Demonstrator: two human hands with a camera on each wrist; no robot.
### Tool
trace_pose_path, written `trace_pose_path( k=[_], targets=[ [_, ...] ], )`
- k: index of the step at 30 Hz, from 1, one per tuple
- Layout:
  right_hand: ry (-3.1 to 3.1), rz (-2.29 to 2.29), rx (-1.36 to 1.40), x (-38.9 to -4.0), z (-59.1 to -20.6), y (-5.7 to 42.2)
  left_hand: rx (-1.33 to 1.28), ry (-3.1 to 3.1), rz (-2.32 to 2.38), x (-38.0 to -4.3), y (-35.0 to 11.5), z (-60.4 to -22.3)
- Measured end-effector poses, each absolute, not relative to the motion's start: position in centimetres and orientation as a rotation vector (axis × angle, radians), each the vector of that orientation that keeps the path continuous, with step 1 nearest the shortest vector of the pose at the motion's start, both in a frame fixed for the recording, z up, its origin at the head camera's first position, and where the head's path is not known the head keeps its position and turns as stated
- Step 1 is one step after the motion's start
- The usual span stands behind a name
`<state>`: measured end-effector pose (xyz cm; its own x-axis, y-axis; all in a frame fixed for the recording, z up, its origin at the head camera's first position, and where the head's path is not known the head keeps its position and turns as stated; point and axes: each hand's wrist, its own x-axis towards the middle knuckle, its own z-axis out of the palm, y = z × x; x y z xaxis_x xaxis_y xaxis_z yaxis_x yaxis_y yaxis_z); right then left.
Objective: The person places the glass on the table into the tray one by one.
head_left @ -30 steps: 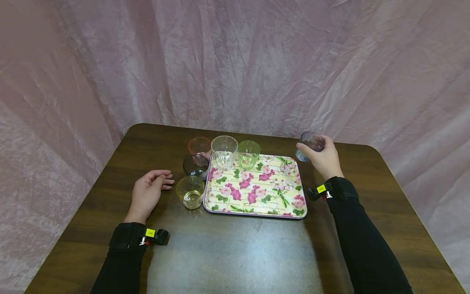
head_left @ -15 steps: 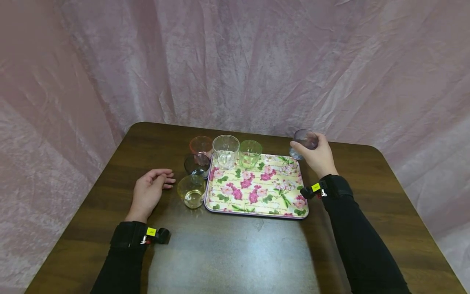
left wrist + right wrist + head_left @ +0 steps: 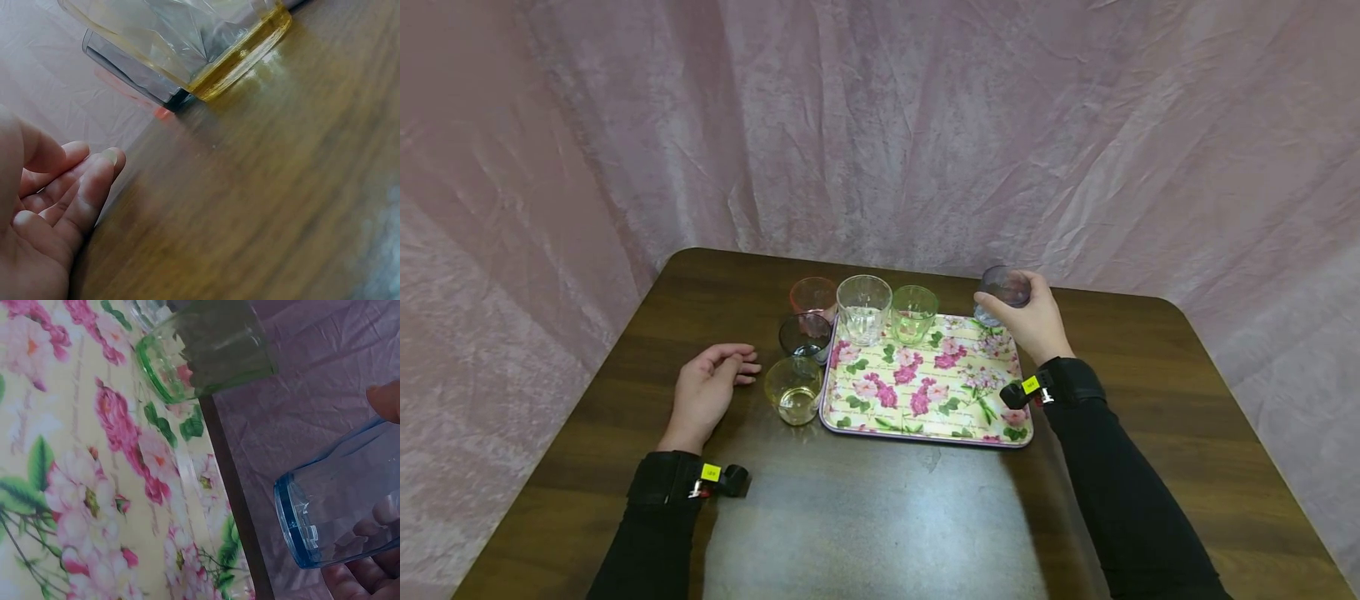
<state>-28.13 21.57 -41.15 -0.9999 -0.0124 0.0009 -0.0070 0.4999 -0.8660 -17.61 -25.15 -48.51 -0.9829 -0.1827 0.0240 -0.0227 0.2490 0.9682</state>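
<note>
Your right hand (image 3: 1036, 325) grips a blue-tinted clear glass tumbler (image 3: 334, 509), mouth up, long axis near vertical, at the far right corner of a rectangular floral tray (image 3: 932, 390); your left hand (image 3: 703, 392) lies relaxed near a yellow-tinted glass tumbler (image 3: 793, 392).

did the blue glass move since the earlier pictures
Yes: in the head view, the blue glass has moved left relative to the floral tray.

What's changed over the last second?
The right hand has carried the translucent blue glass tumbler leftward, from right of the flower-patterned rectangular tray toward its far right corner, gripping it throughout. The left hand stays beside the yellow glass tumbler, holding nothing; the clear glass tumbler and green glass tumbler remain on the tray.
</note>
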Motion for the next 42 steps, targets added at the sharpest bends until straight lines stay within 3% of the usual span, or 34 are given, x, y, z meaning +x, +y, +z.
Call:
trace_pose_path(
  k=[42],
  targets=[
    [2.595, -1.448, -0.119, -28.0, -44.3, 18.8, 0.179, -2.359, -1.842, -17.7, -25.0, -48.6]
  ],
)
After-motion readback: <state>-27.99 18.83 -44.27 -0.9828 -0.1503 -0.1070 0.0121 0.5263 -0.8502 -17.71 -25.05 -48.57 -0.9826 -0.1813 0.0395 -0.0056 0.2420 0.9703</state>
